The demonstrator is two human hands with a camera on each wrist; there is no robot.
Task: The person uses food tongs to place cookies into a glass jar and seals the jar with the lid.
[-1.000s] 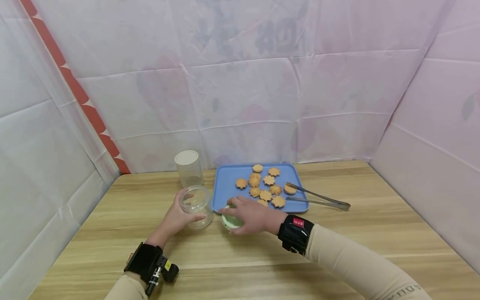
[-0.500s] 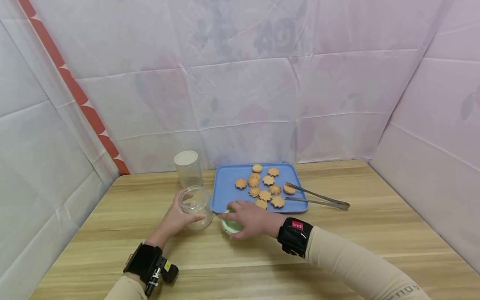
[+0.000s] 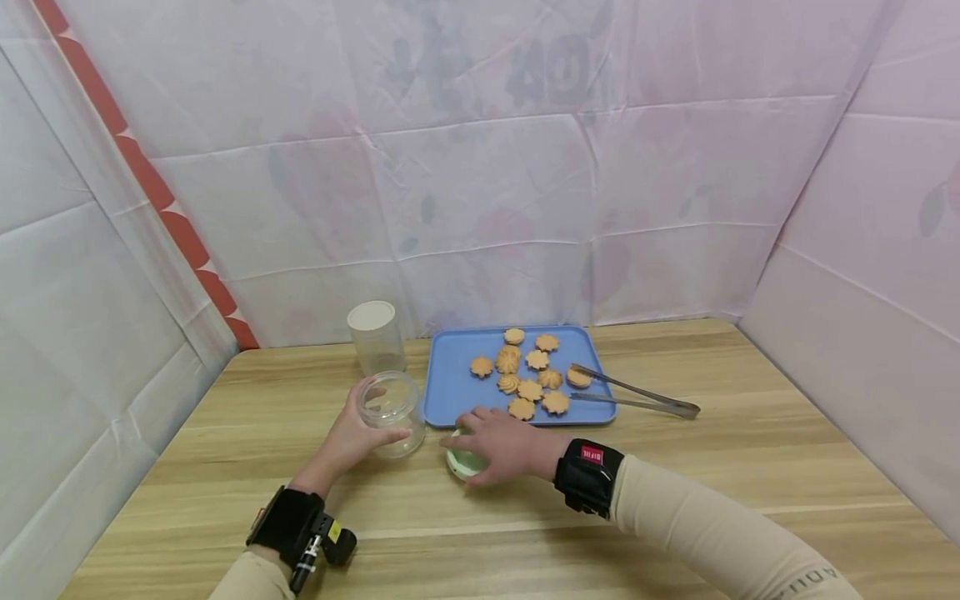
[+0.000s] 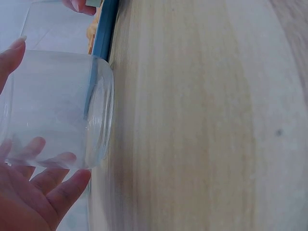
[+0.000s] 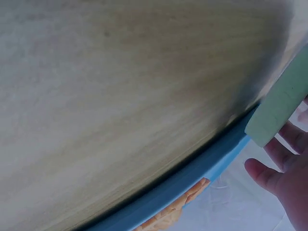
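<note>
The left hand (image 3: 347,440) wraps its fingers round a clear, lidless jar (image 3: 391,412) that stands upright on the wooden table (image 3: 675,492), left of centre. The jar's right side sits just beside the near-left corner of the blue tray (image 3: 452,377), with only a narrow gap between them. The right hand (image 3: 501,442) lies over a pale green lid (image 3: 463,461), fingers curled round its rim. The lid rests on the table just near of the tray's front edge and right of the jar; in the right wrist view the lid's edge (image 5: 281,103) lies close against the tray rim (image 5: 202,175).

Flower-shaped cookies (image 3: 531,375) spread across the middle and right of the tray. Metal tongs (image 3: 636,397) lie over the tray's right edge, their handles pointing right across the table. A second jar with a white lid (image 3: 377,336) stands farther back, just left of the tray's far-left corner. Open tabletop runs along the near side and far right. Pale sheeted walls close in the left, far and right sides.
</note>
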